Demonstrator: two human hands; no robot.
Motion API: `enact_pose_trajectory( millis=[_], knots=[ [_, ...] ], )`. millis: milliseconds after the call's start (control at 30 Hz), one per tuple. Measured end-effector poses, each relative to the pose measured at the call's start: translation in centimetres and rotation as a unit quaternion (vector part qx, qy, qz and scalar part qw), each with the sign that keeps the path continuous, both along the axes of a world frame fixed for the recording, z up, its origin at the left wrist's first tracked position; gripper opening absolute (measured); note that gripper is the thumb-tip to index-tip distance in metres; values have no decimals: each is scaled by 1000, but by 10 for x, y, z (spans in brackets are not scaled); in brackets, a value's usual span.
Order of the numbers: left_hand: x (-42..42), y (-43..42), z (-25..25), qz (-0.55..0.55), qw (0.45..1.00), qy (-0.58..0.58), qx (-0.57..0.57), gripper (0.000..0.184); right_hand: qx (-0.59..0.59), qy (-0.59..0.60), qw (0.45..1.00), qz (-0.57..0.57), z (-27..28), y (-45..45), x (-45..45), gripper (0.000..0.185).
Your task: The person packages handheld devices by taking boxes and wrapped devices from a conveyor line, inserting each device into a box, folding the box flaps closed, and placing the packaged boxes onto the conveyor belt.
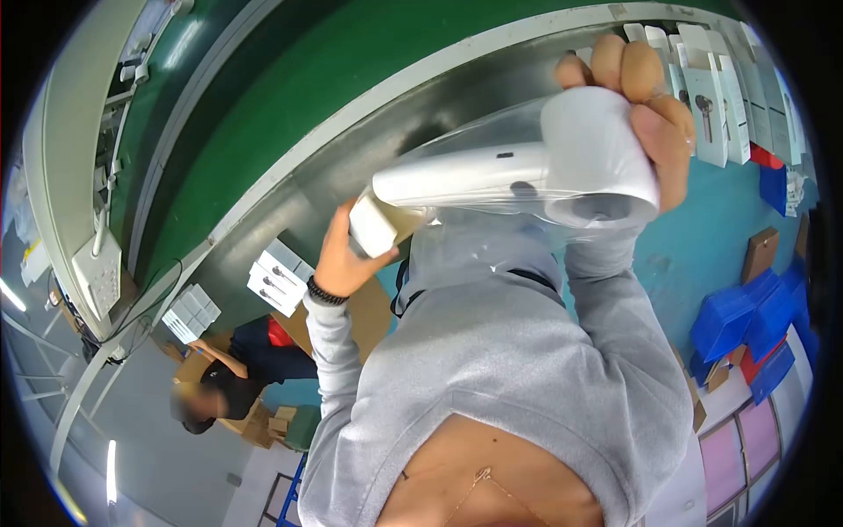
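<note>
The right hand (645,114) was closed around the wide, round head of a white hair dryer (593,149), its fingers curled over the outer side. A clear plastic bag (474,145) covered the hair dryer, loose and wrinkled along the handle, which pointed toward the left hand (342,259). That hand pinched a small white piece (373,227), box-like in shape, between thumb and fingers, right by the end of the handle; whether the piece touched the handle could not be told. A dark beaded bracelet (326,292) circled the left wrist.

The hair dryer was held up in front of the grey sweatshirt (500,351), near the metal tabletop (307,195). Beyond a pale rail (351,112) ran a green surface (255,127).

Past the right hand, printed white cartons (707,101) stood upright in a row. On the left side were a group of printed boxes (281,277) and, farther off, a second group of white boxes (191,314), where another person (233,378) reached with one hand. Blue bins (746,312) were piled on the far right, above the teal floor (663,255).
</note>
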State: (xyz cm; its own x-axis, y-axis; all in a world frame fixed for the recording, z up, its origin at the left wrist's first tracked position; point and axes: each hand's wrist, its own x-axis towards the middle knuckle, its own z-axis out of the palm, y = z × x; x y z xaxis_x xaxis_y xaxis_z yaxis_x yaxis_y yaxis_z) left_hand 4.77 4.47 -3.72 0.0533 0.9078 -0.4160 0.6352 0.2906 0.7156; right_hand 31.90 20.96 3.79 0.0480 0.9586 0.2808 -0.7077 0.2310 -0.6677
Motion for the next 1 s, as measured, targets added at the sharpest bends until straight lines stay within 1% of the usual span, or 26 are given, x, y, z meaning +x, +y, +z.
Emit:
enact_pose_trajectory(
  millis=[33, 67, 133, 167, 200, 233, 333, 367, 467, 600, 633, 700, 733, 767, 800, 900, 967, 1000],
  knots=[
    [-2, 2, -4, -4, 998, 67, -16, 73, -6, -42, 998, -44, 3, 1, -2, 25],
    [-9, 3, -12, -57, 983, 171, -35, 69, -15, -54, 997, -45, 1, 0, -2, 25],
    [-23, 2, -10, -67, 995, 25, -64, 69, -32, -78, 995, -53, -5, 2, -1, 25],
    [-32, 0, -20, -51, 995, 60, -63, 70, 11, -42, 999, 13, -23, 4, 15, 14],
    [-38, -2, -26, -32, 993, 93, -65, 71, -2, -34, 999, 26, -29, 0, 15, 14],
    [-47, -3, -26, -68, 989, 123, -46, 75, -15, -25, 999, 39, -34, -2, 16, 14],
    [-46, -8, -24, -44, 997, 38, -41, 81, -46, -18, 998, 40, -45, -8, 20, 12],
    [-44, -8, -20, -34, 996, 41, -71, 82, -61, -12, 997, 34, -46, -10, 20, 12],
    [-38, -10, -12, -20, 998, 29, -48, 82, -66, -7, 997, 26, -48, -10, 21, 11],
    [-32, -16, -6, -35, 998, 51, 2, 83, -41, -1, 998, 38, -47, -7, 19, 10],
    [-31, -18, -3, -19, 999, 26, -9, 84, -48, -16, 998, 24, -44, -7, 15, 13],
    [-30, -18, 3, -26, 1000, 13, -8, 85, -60, -45, 997, -3, -36, -8, 6, 25],
    [-30, -17, 7, -29, 1000, 6, -7, 86, -61, -40, 997, -3, -36, -9, 5, 25],
    [-27, -18, 11, -6, 999, -37, -26, 88, -60, -35, 998, -2, -36, -8, 4, 25],
    [-27, -17, 13, -13, 999, -34, -24, 89, -59, -31, 998, -1, -36, -8, 4, 24],
    [-23, -14, 16, -23, 999, -25, -18, 90, -83, -7, 996, 27, -33, -9, 2, 24],
    [-16, -9, 16, -23, 999, -19, -15, 91, -62, 6, 996, 69, -37, -11, -1, 16],
    [-14, -8, 15, -26, 999, -35, -27, 91, -51, 12, 995, 90, -39, -12, -2, 14]
  ],
)
